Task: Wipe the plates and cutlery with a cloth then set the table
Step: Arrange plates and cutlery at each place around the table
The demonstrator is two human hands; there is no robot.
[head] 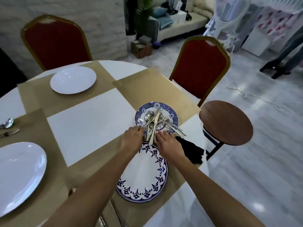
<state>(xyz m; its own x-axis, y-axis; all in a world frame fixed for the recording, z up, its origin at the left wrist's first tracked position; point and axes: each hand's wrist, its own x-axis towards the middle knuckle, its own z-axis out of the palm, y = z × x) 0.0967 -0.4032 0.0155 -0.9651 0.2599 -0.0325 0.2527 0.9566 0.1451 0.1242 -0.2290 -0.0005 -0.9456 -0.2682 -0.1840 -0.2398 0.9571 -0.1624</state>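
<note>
No text, number or brand can be read in this view. The small plate and the large plate carry only blue ornament, not letters. The cardboard box on the floor is too blurred to show any print.

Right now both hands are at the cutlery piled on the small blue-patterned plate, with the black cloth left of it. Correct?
No. The head view shows the black cloth right of the small blue-patterned plate, not left. The left hand and right hand are at the cutlery.
</note>
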